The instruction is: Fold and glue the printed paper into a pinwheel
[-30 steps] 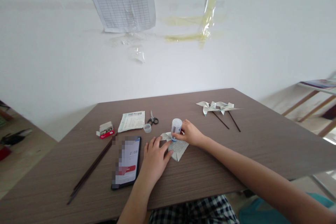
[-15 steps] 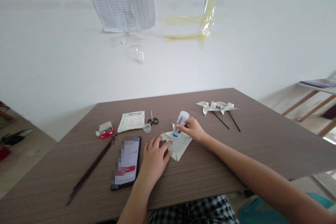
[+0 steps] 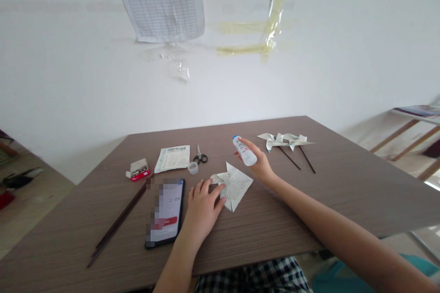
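Note:
My right hand (image 3: pixel 260 161) is wrapped round a glue bottle (image 3: pixel 244 151), a clear bottle with a blue tip, raised off the table and tilted so the tip points up and away. Below it lies a folded piece of printed paper (image 3: pixel 236 186), with creased flaps meeting near its centre. My left hand (image 3: pixel 203 201) lies flat with fingers spread, its fingertips pressing the paper's left side. A clear round cap (image 3: pixel 193 168) stands just beyond that hand, next to black-handled scissors (image 3: pixel 200 157). Any glue on the paper is too small to make out.
Left of my left hand lies a phone (image 3: pixel 167 215), then several dark sticks (image 3: pixel 118 222). Farther back are a small red-and-white box (image 3: pixel 139 170) and a stack of printed paper (image 3: pixel 172 158). Two paper pinwheels (image 3: pixel 283 141) on sticks rest at the back right of the table (image 3: pixel 343 183).
My right hand has lifted the glue bottle off the paper and turned it from tip down to tip up, slightly to the right. The left hand stays in place.

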The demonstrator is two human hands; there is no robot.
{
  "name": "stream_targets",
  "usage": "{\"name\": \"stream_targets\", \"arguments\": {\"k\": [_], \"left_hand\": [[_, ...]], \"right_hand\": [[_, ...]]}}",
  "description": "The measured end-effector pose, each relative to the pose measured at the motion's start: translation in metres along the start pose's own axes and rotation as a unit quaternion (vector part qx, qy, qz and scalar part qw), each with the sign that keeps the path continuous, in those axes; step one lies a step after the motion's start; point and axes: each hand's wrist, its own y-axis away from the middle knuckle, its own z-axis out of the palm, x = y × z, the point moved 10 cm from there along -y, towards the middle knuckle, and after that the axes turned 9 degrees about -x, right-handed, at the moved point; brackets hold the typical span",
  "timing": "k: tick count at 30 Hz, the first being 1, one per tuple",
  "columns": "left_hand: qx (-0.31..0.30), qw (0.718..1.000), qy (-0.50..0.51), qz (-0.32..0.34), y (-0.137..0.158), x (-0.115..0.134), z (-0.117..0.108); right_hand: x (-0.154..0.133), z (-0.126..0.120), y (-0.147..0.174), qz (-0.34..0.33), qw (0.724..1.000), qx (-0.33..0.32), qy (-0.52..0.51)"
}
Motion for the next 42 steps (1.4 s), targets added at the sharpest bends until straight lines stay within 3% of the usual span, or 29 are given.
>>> {"name": "stream_targets", "arguments": {"k": [8,13,19,32,42], "left_hand": [[0.014,1.0,0.007,0.014,0.0,-0.002,0.001],[0.01,1.0,0.002,0.014,0.001,-0.001,0.001],[-0.001,1.0,-0.01,0.008,0.001,0.001,0.001],[-0.015,1.0,-0.01,0.0,0.001,-0.002,0.003],[-0.009,1.0,0.007,-0.001,-0.001,-0.01,0.002]], "right_hand": [[0.021,0.001,-0.008,0.064,0.985,-0.06,0.146],[0.039,0.007,-0.011,0.073,0.977,-0.085,0.183],[0.039,0.013,-0.015,0.048,0.953,-0.117,0.276],[0.036,0.027,-0.043,0.014,0.964,-0.142,0.224],[0.037,0.061,-0.079,0.037,0.955,-0.162,0.247]]}}
